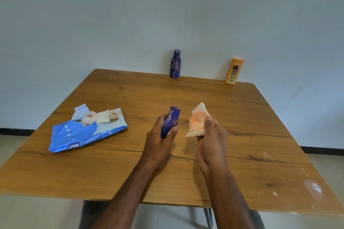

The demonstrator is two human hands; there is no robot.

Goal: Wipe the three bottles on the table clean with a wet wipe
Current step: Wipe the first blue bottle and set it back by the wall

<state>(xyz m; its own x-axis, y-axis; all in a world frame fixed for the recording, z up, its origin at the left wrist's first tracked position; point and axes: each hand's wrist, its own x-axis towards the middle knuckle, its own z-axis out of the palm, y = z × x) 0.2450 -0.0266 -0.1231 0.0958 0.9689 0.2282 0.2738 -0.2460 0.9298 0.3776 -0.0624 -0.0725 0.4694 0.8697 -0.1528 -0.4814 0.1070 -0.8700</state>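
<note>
Left hand, fingers clamped on small dark-blue plastic bottle; right hand, fingers pinching orange-stained white wet wipe, above wooden bench.

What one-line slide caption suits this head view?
Left hand grips a blue bottle; right hand holds a wet wipe beside it, over the wooden table.
</note>
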